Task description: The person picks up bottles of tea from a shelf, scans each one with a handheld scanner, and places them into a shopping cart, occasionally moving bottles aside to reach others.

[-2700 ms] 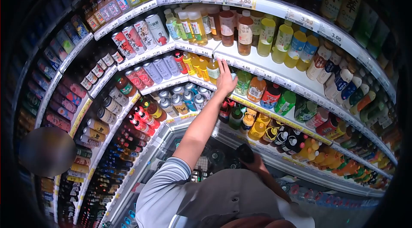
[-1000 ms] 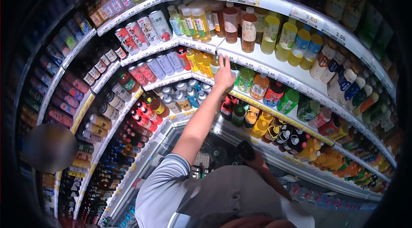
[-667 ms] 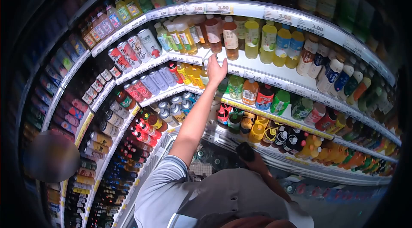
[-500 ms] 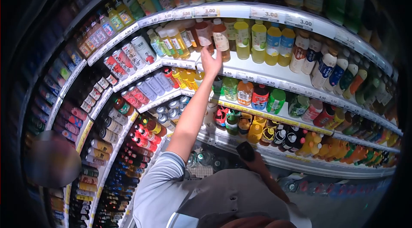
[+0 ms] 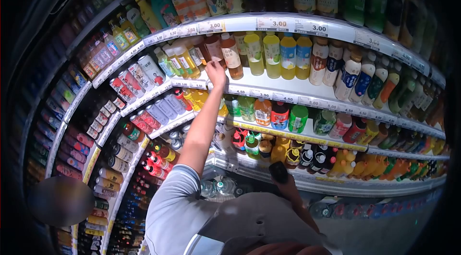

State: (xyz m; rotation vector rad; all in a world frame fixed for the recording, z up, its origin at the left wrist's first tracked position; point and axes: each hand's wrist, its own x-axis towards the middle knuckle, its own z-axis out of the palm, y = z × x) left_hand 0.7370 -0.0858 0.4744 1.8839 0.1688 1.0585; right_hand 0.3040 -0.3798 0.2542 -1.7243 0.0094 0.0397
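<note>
On the upper drinks shelf my left hand point(image 5: 216, 74) is raised, its fingers bent in against the lower part of a brown tea bottle point(image 5: 214, 47) with a pale pink label. Just to the right stands a second tea bottle point(image 5: 232, 57) with an orange-brown drink and a pale label. Yellow-green drink bottles point(image 5: 254, 54) line up further right. Lower down, in front of my body, my right hand point(image 5: 289, 189) is wrapped round a black handheld device point(image 5: 278, 172); its exact kind does not show.
A white shelf edge with price tags point(image 5: 278, 23) curves above the bottles. Cans point(image 5: 127, 87) fill the left shelves. Lower shelves hold soda and juice bottles point(image 5: 298, 118). Large water bottles point(image 5: 225, 186) stand at floor level. A blurred round patch point(image 5: 61, 201) covers the lower left.
My left hand has shifted from between the two tea bottles toward the left one, and its fingers are more bent. The view has tilted slightly. The black device stays in my right hand.
</note>
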